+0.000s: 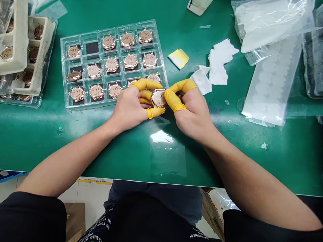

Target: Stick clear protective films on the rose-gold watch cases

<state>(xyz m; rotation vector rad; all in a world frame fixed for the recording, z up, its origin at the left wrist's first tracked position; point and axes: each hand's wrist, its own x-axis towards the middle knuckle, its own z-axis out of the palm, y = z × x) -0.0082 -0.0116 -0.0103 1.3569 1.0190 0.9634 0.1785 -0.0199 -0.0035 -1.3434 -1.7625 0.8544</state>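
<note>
- Green surface (121, 158) spreads out before you, its near edge crossing your view from side to side.
- Below that edge, on your left, sits a brown cardboard box (75, 218).
- Nearest on the surface, clear plastic film (168, 158) lies flat, catching a bright reflection.
- Your left hand (133, 106) holds a rose-gold watch case (158, 98) by its rim, thumb on the near side and fingers on the far side, the engraved back facing up.
- Your right hand (190, 107) has thumb and index finger drawn close together at the watch case's right edge; whether they pinch it cannot be told.
- Yellow finger cots (174, 101) cover the working fingers of both hands.
- Just by the watch case is the near right corner of a clear tray (85, 108), its three rows holding more watch cases; one on the left, in the middle row, sits tilted.
- Second from the left in its far row, a black pad (92, 48) shows.
- To your left, a stack of trays (46, 47) carries further watch cases.
- To your right lies a translucent sheet (271, 84).
- Past your right hand are white scraps (219, 64) and a yellow-and-white piece (178, 58).
- Farther right rests a clear bag (272, 22) with white contents.
</note>
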